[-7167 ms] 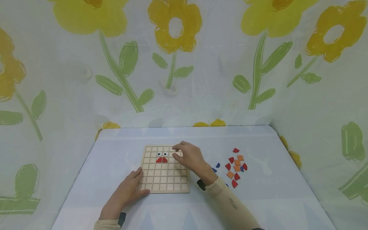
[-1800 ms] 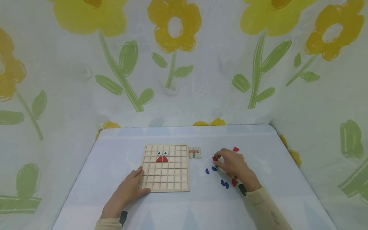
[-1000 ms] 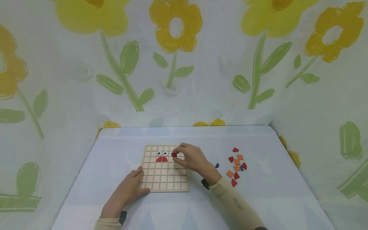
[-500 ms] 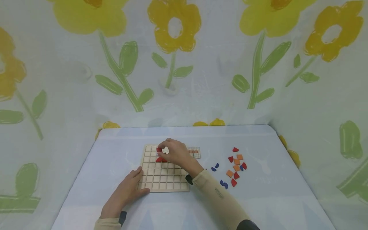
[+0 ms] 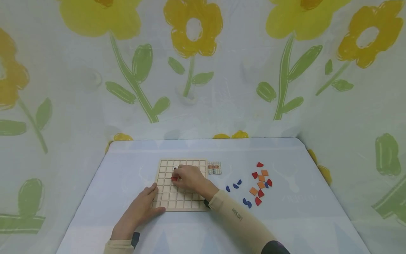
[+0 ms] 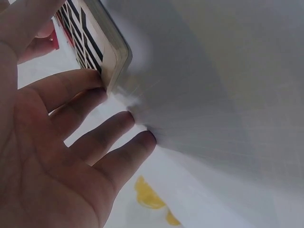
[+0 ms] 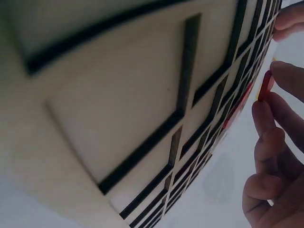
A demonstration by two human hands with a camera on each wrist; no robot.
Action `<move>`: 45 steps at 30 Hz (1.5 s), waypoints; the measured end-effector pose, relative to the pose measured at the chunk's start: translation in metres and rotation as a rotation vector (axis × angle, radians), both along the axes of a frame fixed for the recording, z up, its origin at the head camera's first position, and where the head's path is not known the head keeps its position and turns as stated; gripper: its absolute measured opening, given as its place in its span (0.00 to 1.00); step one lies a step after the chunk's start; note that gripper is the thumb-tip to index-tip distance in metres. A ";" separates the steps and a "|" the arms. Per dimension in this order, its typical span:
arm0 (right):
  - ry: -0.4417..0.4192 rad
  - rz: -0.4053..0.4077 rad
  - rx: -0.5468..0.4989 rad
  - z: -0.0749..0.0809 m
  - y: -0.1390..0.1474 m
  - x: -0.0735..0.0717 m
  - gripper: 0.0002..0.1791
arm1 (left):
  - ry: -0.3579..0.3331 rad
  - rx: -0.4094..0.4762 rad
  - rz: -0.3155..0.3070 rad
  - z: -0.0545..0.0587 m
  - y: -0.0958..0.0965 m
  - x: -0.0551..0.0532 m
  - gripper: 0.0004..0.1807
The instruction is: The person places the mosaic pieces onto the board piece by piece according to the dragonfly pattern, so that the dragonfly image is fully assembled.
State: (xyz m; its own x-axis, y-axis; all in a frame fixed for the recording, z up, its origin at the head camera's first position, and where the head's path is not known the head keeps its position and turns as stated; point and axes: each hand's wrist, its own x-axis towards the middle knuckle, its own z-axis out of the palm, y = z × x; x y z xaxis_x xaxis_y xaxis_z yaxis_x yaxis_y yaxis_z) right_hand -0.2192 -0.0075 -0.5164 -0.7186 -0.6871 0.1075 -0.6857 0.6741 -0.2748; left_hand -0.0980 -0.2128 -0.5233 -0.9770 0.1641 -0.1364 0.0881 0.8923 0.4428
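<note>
A square wooden grid board [image 5: 165, 201] lies on the table. My left hand [image 5: 141, 204] rests at its lower left corner, fingers along the left side and thumb at the near edge; in the left wrist view the fingers [image 6: 71, 88] are extended, some touching the rim. Over the board's upper part, my right hand [image 5: 190, 178] pinches a small red quarter-circle piece [image 7: 266, 86] between thumb and fingertips, held just off the surface. Red pieces [image 7: 237, 108] set in the board show in the right wrist view. One round eye piece [image 5: 175, 168] is partly visible; my hand hides the other.
Beside the board's right edge lies a small pattern card [image 5: 214, 168]. Farther right, loose blue half-round pieces [image 5: 236, 186], orange squares [image 5: 253, 191] and red quarter-circle pieces [image 5: 258, 201] are scattered. A flowered cloth wall [image 5: 234, 106] stands behind the table.
My right hand took a red quarter-circle piece from the loose pile and carried it left over the board, then lowered it toward the red pieces there. The left hand stayed put.
</note>
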 end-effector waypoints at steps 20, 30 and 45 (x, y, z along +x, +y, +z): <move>-0.063 0.046 0.122 0.002 -0.005 -0.003 0.04 | 0.005 -0.003 -0.010 0.000 0.000 0.000 0.51; -0.128 0.040 0.140 0.004 -0.006 -0.004 0.04 | 0.025 -0.005 -0.019 0.000 -0.001 0.000 0.51; -0.101 0.038 0.165 0.004 -0.008 -0.005 0.05 | 0.020 0.000 -0.012 -0.002 -0.001 -0.001 0.51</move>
